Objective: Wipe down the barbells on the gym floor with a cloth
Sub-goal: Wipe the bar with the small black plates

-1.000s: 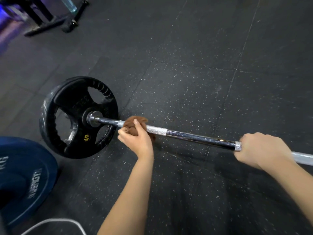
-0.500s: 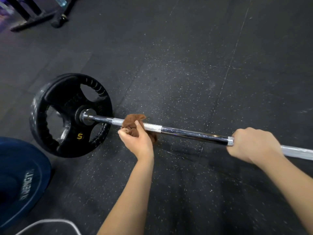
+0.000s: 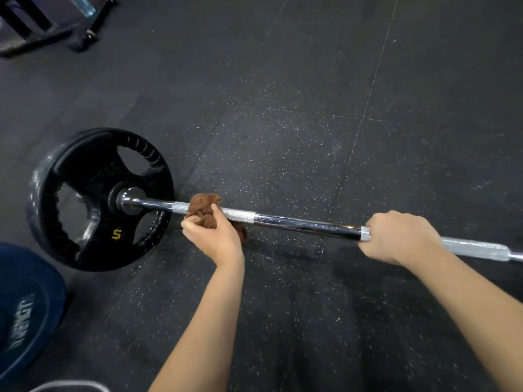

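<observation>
1. At the far left edge a blue weight plate (image 3: pixel 28 301) lies flat on the speckled black rubber floor (image 3: pixel 311 108), with pale lettering on its face that is too blurred to read.
2. In the top left corner stands the dark base of a frame (image 3: pixel 85 38), well apart from everything else.
3. Just right of the blue plate, a black weight plate (image 3: pixel 85 171) with grip holes and a yellow "5" stands upright on the floor, mounted on the left end of the barbell (image 3: pixel 305 223).
4. The barbell's chrome shaft runs from that plate across to the right edge of the view, sloping slightly downward in the frame.
5. A bunched brown cloth (image 3: pixel 202 209) is wrapped over the knurled section near the black plate.
6. The left hand (image 3: pixel 215 239) grips the cloth against the bar, fingers curled round it and thumb on top.
7. Further right, the right hand (image 3: pixel 402 239) is closed in a fist round the bare shaft at a second knurled section, well apart from the left hand.
</observation>
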Available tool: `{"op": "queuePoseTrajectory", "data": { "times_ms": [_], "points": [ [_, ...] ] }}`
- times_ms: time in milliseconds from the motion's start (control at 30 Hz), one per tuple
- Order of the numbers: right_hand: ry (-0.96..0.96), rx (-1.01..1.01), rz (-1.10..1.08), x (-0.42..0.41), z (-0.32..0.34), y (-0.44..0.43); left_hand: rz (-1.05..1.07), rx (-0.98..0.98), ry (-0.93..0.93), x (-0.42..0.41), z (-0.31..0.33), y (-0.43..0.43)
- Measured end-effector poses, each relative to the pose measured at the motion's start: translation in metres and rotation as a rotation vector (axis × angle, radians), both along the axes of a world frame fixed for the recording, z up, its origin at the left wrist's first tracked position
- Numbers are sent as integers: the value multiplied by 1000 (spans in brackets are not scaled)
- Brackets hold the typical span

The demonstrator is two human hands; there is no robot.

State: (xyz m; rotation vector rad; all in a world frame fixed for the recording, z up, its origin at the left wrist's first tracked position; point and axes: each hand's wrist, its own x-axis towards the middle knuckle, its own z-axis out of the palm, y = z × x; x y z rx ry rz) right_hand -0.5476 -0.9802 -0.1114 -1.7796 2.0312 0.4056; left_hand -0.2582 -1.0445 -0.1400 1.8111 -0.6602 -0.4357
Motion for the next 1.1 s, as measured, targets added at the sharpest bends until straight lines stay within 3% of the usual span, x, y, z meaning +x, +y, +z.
{"op": "queuePoseTrajectory", "data": {
  "times_ms": [100,200,300,433,633,833,933,1100],
  "points": [
    [20,-15,93,13,6,-6,-3,16,0,4,-1,1],
    [-169,-79,173,66,10,-24,-33,23,22,5,0,4],
    [-284,-57,78,107,13,-41,-62,16,29,12,-2,6],
    [-226,-61,-1,109,11,-45,-68,1,-75,42,0,-12],
    [-187,-50,-18,115,11,-49,198,27,-92,128,13,-65],
    [-158,-46,-15,117,13,-47,-10,-15,-88,89,-8,-39],
    [-134,-39,-11,118,12,-48,3,-21,-6,80,-10,-38],
    [-118,-56,2,119,11,-47,37,-16,-178,138,8,-69]
  ]
}}
